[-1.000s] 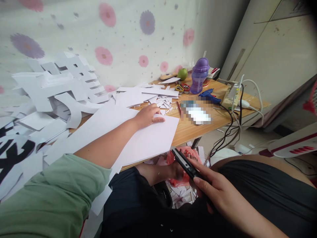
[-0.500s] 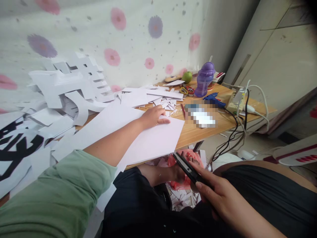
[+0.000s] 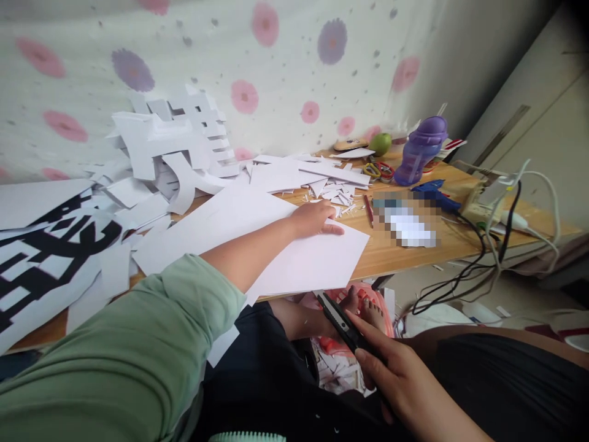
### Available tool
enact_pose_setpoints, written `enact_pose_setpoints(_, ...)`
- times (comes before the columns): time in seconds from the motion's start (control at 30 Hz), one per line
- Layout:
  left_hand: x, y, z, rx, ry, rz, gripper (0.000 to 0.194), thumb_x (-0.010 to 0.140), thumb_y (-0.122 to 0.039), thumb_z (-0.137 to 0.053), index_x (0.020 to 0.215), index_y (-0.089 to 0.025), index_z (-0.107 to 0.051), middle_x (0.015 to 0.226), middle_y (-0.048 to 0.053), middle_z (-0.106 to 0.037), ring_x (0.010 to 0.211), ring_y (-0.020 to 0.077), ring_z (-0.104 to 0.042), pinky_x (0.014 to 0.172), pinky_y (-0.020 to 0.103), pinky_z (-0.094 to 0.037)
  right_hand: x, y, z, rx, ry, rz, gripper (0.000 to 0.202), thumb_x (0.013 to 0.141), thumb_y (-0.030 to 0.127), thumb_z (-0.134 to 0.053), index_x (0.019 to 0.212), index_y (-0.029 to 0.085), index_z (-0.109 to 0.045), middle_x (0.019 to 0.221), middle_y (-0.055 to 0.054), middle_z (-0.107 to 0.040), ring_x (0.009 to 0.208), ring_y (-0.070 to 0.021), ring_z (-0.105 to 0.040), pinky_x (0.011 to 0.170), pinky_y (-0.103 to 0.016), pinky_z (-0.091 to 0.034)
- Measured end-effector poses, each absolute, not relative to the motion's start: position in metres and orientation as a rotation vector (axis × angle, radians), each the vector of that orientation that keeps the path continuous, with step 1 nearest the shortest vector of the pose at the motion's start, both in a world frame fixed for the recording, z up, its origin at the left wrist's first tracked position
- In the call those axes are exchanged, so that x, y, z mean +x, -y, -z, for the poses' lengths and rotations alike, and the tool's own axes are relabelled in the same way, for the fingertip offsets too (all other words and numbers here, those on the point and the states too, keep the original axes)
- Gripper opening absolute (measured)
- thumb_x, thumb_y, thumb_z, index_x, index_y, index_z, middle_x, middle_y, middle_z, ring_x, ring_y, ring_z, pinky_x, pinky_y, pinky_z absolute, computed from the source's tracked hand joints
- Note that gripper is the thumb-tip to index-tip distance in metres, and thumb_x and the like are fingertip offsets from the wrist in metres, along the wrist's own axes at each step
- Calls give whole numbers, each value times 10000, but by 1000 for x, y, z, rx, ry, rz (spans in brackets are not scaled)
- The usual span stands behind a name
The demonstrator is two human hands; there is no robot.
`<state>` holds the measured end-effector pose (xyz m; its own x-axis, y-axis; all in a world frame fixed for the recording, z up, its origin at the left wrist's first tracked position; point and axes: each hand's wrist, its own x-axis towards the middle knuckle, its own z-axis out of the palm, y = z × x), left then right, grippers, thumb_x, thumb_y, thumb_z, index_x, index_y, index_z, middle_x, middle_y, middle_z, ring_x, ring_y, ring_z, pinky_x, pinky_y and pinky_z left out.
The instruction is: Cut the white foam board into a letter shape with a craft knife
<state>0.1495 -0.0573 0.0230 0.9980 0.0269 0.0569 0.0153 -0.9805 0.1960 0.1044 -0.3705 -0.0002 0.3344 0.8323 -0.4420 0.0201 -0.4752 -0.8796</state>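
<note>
A large white foam board lies on the wooden table, its near edge reaching the table's front. My left hand rests at its far edge, fingers bent over that edge and thumb stretched on top; the fingertips are partly hidden. In my right hand is a black utility knife, pointed up and left. Its tip is close to the board's near edge, and I cannot tell whether they touch.
White offcuts, scissors, a purple bottle, a green apple and a blue glue gun lie beyond the board. Cut-out white shapes are piled at left. Cables hang at right; a red basket sits below.
The view has swung left, so the table's things appear further right. The utility knife has come to the board's near edge, left of the corner where it was. My left hand keeps its place.
</note>
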Motion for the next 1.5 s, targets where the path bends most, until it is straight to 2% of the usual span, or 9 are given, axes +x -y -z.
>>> enact_pose_setpoints(0.07,150,57,-21,2946,-42,-69,534,812,-723,-522,928,-209,-611,1050,72,-599,916,258,-591,725,326,-396,101,368,2,-1747,790,-1276,661,881,495,-503,1476,218,-421,712,-24,-707,367,-126,-498,385,-234,-439)
enact_pose_setpoints(0.23,153,55,-19,2942,-31,-20,501,824,-693,-536,908,-205,-607,1059,70,-606,908,247,-589,702,312,-381,97,369,0,-1796,848,-1246,670,874,527,-512,1472,237,-431,671,-19,-688,436,-159,-550,399,-229,-447)
enact_pose_setpoints(0.47,153,54,-27,2886,-20,-76,492,830,-687,-517,884,-204,-591,1052,69,-595,933,246,-581,752,322,-388,112,392,-9,-1891,695,-1163,691,812,568,-563,1410,222,-526,543,-9,-604,400,-159,-505,370,-227,-419)
enact_pose_setpoints(0.7,152,51,-30,2859,-33,-123,501,810,-701,-524,850,-206,-588,1013,69,-589,932,265,-581,764,338,-395,119,395,-7,-1898,589,-1126,781,802,614,-540,1462,207,-447,567,-9,-576,436,-174,-527,400,-254,-446)
enact_pose_setpoints(0.9,151,52,-32,2849,-53,-120,467,807,-664,-559,861,-202,-594,1016,69,-587,923,258,-575,765,334,-397,120,403,2,-1900,619,-1145,729,868,582,-484,1493,217,-389,579,12,-537,450,-160,-537,429,-244,-439)
enact_pose_setpoints(1.1,153,56,-34,2852,-54,-78,460,814,-657,-550,827,-198,-577,1017,74,-586,954,258,-565,814,341,-401,115,389,0,-1904,698,-1162,734,859,570,-488,1490,206,-398,646,-20,-651,445,-170,-561,419,-253,-452)
enact_pose_setpoints(1.27,152,58,-35,2862,-59,-52,446,826,-640,-554,836,-194,-564,1030,79,-576,936,241,-560,800,330,-392,100,362,-3,-1854,851,-1032,601,864,481,-536,1406,221,-533,952,-79,-743,755,-246,-701,644,-314,-564)
enact_pose_setpoints(1.33,153,58,-34,2862,-64,-48,456,821,-649,-558,830,-193,-559,1025,79,-574,927,240,-559,786,326,-387,93,355,-3,-1825,893,-1029,576,875,450,-533,1403,220,-535,1007,-82,-744,794,-249,-712,716,-339,-572)
enact_pose_setpoints(1.5,152,56,-34,2849,-59,-48,470,816,-665,-551,840,-196,-564,1031,70,-573,920,234,-554,748,308,-367,81,342,-6,-1759,978,-1169,575,921,405,-486,1471,247,-430,805,-28,-753,597,-208,-697,654,-344,-582)
